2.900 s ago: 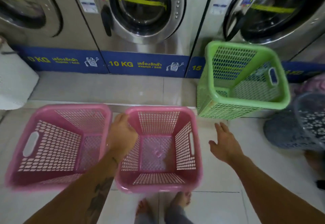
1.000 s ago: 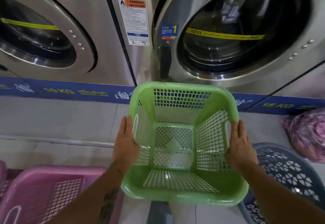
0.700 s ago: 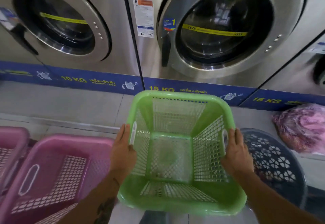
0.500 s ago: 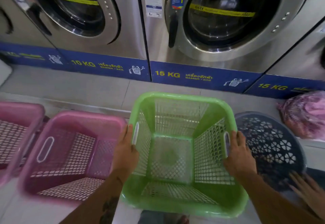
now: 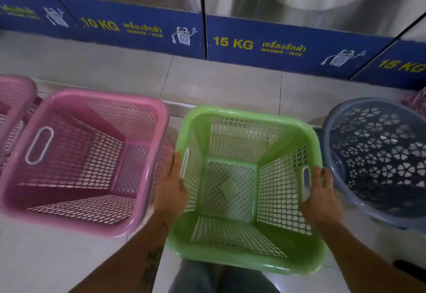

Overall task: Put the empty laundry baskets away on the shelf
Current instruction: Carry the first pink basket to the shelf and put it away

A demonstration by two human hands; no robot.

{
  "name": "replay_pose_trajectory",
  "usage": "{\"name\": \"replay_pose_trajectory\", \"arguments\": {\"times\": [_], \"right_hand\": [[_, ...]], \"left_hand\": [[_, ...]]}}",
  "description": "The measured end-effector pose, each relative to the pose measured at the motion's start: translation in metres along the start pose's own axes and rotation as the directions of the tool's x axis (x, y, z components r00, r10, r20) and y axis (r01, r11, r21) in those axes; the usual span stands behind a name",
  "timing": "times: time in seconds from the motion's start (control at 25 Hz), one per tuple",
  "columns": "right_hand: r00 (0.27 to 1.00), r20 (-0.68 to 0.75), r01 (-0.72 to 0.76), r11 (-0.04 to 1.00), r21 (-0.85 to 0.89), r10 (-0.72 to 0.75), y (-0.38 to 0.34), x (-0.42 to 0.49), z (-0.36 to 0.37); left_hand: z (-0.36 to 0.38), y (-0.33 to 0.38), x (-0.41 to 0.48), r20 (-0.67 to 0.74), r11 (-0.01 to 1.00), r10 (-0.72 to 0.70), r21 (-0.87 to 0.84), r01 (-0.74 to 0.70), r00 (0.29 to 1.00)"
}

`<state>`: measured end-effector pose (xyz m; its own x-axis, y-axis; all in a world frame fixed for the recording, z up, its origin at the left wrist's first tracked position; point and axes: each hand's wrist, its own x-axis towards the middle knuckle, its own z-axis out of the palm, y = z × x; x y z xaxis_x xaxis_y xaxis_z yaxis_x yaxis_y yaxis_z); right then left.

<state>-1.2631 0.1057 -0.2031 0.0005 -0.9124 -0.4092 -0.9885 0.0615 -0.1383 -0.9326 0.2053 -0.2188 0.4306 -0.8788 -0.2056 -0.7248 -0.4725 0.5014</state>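
The left hand (image 5: 171,191) grips the left wall of the green basket (image 5: 232,253) beside its handle slot; the right hand (image 5: 321,197) grips the right wall at the opposite slot. Both hands are closed on the rim. The green basket is upright, between the pink basket (image 5: 76,218) and the grey basket (image 5: 341,129), directly in front of the person. Whether it rests on the floor (image 5: 226,85) or is lifted clear cannot be determined.

Risks:
- Clearance is tight. The left hand sits against the pink basket's wall; a sideways shift is likely to knock or drag that basket.
- The right hand is just beside the grey basket's rim; a swing to the right may catch it.
- The grip is on thin mesh walls; uneven lifting may tilt the basket.

Contents: the green, pink and grey baskets are empty. A second pink basket (image 5: 13,99) is cut off at the left edge; its visible part is empty. No shelf is in view.
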Motion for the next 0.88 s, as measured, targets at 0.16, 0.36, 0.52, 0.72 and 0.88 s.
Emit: {"name": "replay_pose_trajectory", "arguments": {"times": [0.16,0.36,0.52,0.72,0.88], "right_hand": [[0.998,-0.064,-0.015,1.000,0.002,0.015,-0.004,-0.009,0.021],[0.997,0.081,-0.013,0.998,0.067,0.007,-0.010,-0.022,-0.005],[0.994,0.083,0.055,0.991,0.118,-0.065,-0.039,-0.057,-0.065],[0.968,0.057,0.229,0.957,0.177,-0.243,-0.108,-0.121,-0.155],[0.925,0.001,0.377,0.921,0.102,-0.379,-0.192,-0.157,-0.212]], "left_hand": [[0.013,-0.016,-0.003,0.046,1.000,0.003,-0.011,-0.003,0.999],[-0.009,-0.003,-0.008,0.188,0.997,-0.078,-0.003,0.080,0.979],[-0.080,0.039,-0.022,0.094,0.982,-0.099,-0.153,0.112,0.991],[-0.219,0.073,-0.075,-0.155,0.934,-0.128,-0.352,0.066,0.980],[-0.331,0.054,-0.114,-0.286,0.954,-0.100,-0.300,0.010,0.953]]}}
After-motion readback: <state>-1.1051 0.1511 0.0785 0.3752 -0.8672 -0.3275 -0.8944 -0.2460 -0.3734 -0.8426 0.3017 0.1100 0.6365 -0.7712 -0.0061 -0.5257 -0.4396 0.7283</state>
